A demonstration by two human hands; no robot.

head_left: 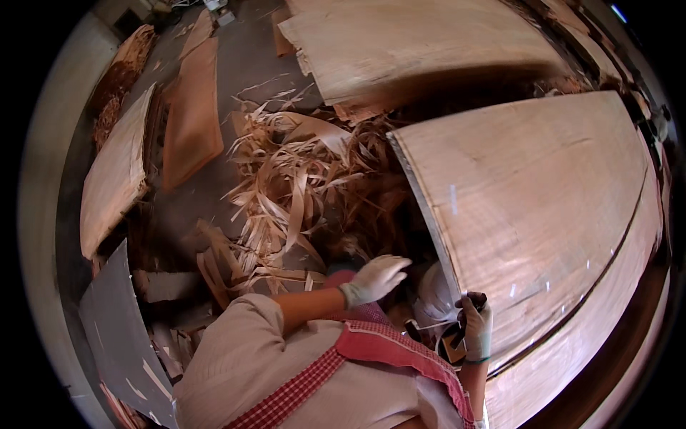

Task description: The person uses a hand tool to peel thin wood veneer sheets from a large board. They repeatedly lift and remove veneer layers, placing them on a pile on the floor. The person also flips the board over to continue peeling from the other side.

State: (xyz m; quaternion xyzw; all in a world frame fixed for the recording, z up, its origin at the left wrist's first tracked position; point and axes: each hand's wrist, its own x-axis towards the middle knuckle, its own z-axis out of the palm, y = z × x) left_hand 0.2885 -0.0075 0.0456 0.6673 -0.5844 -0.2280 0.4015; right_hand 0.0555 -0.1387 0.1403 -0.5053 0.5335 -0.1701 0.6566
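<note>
My left hand (379,277), in a whitish glove, hovers before my body with its fingers stretched out and nothing visible in them. To the right, my right hand (477,325), gloved with dark fingertips, is closed at the near left edge of a large wood veneer sheet (543,193). What its curled fingers hold is hidden. A thin white strip (434,325) runs from beside that hand toward a small dark object near my apron. Several short white tape pieces (453,199) stick to the veneer. A white rounded bundle (434,289) sits below the sheet's edge.
A tangled heap of veneer strips (293,186) covers the floor ahead. Another veneer stack (429,43) lies beyond. Pale sheets (118,179), a reddish-brown board (193,114) and a grey panel (125,336) are on the left.
</note>
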